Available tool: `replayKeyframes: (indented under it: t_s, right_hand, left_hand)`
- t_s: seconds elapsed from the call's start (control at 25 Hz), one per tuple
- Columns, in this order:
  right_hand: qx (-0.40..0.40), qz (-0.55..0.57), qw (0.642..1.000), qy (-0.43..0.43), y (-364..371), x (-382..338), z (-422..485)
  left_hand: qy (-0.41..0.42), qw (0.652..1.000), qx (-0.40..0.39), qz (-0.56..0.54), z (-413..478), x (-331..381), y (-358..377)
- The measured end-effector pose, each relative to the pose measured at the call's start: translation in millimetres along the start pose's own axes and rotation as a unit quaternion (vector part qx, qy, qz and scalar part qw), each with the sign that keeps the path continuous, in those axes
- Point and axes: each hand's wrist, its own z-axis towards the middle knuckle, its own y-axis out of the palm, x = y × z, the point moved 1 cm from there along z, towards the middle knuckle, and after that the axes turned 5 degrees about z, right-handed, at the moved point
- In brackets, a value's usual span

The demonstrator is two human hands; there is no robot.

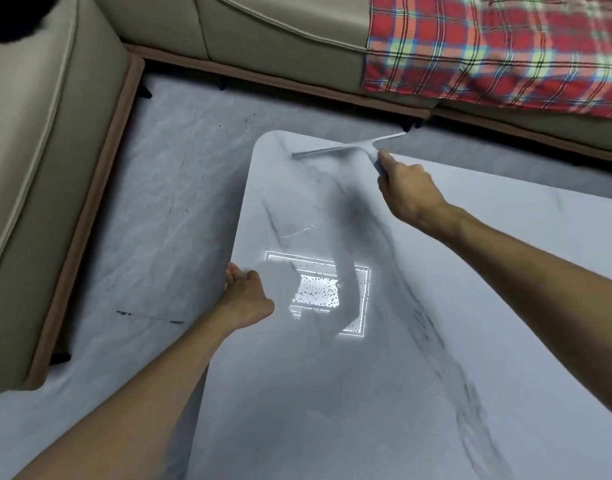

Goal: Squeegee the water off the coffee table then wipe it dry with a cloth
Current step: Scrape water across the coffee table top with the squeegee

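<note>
The squeegee (346, 147) sits at the far corner of the worktop (332, 393), blade laid flat on the surface. My right hand (406, 192) has its grip clenched around the handle. It looks light and stiff, so I'd hold low on the handle. Droplets (318, 289) glint mid-surface. My left hand (249, 296) rests open on the near edge; the slab looks slippery.

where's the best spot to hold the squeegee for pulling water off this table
Grip the handle, as the right hand does now, coming from the near side. The squeegee is T-shaped: its long blade lies across the table's far end and the handle runs back toward the person, so a pull from there would likely drag the whole blade evenly. The left hand rests on the table's left edge.
</note>
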Motion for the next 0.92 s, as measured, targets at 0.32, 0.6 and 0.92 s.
replayKeyframes:
  t_s: [0.32,0.6,0.92]
  right_hand:
    - [-0.069,-0.028,0.997,0.036,31.8,21.1,-106.2]
    - [0.004,0.027,0.999,0.046,8.0,17.3,-74.6]
    - [-0.025,0.038,0.996,0.076,43.7,2.3,-78.7]
  left_hand:
    - [-0.004,1.000,0.011,0.008,-0.8,2.2,1.3]
    - [0.009,1.000,0.017,-0.004,-8.0,1.8,1.7]
    - [0.006,1.000,0.023,0.001,-11.8,0.9,2.4]
